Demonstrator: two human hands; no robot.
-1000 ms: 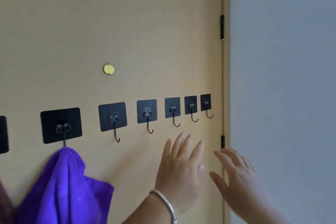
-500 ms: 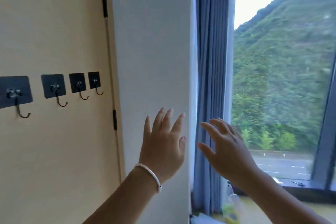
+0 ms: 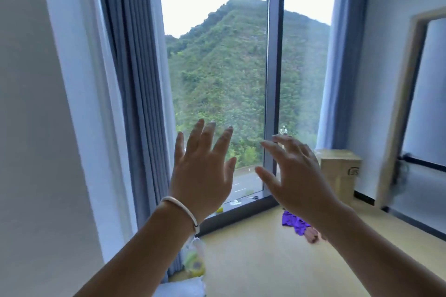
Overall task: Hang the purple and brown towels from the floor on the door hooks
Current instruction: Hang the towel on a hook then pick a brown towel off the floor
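A purple towel [image 3: 293, 220] lies crumpled on the yellow floor near the window, with a brownish pink cloth [image 3: 311, 236] beside it; my right forearm partly hides both. My left hand [image 3: 202, 173], a white bangle on its wrist, is raised with fingers spread and holds nothing. My right hand [image 3: 296, 176] is raised beside it, fingers apart and empty. Both hands hover in the air well above the towels. The door and its hooks are out of view.
A tall window [image 3: 217, 79] with blue curtains [image 3: 135, 94] faces a green hill. A cardboard box [image 3: 340, 171] stands in the right corner by a doorway [image 3: 424, 108]. A clear bag with yellow contents [image 3: 195, 260] lies by the curtain's foot.
The view has swung right, from the door with its hooks and a hung purple towel, past the wall, to the window and floor. Both hands stayed raised and empty.
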